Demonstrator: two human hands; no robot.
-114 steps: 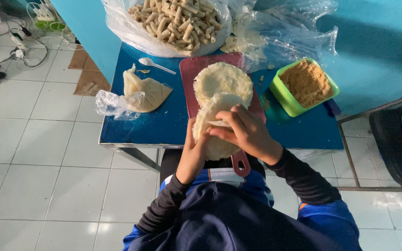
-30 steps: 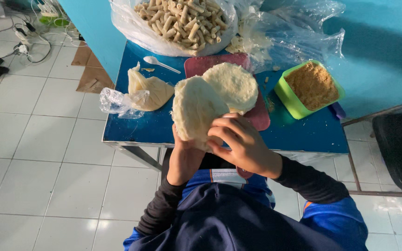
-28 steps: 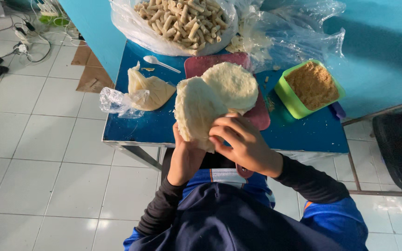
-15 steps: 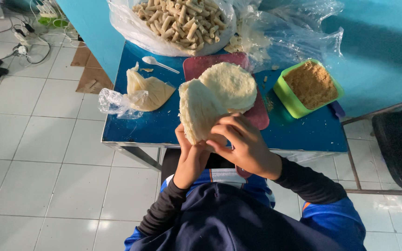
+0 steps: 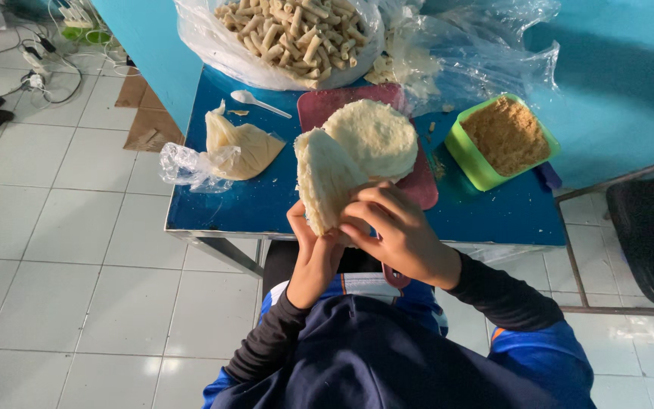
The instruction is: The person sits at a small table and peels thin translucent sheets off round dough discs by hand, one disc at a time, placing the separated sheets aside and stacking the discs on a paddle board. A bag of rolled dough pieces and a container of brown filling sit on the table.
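From the head camera, the left hand [image 5: 313, 254] and the right hand [image 5: 393, 231] both pinched a thin round wrapper [image 5: 328, 180], held up on edge above the blue surface [image 5: 266, 204]. It looked soft, light and easy to tear, best held by its rim. Just beyond the hands lay a stack of wrappers [image 5: 376, 136]. Farther right stood a green square tub [image 5: 505, 142] of brown crumbs. To the left lay a clear bag [image 5: 221, 151] of pale filling.

view: head, single | position: above the person | facing: steeply down at worktop [image 5: 266, 204] near edge | range: close
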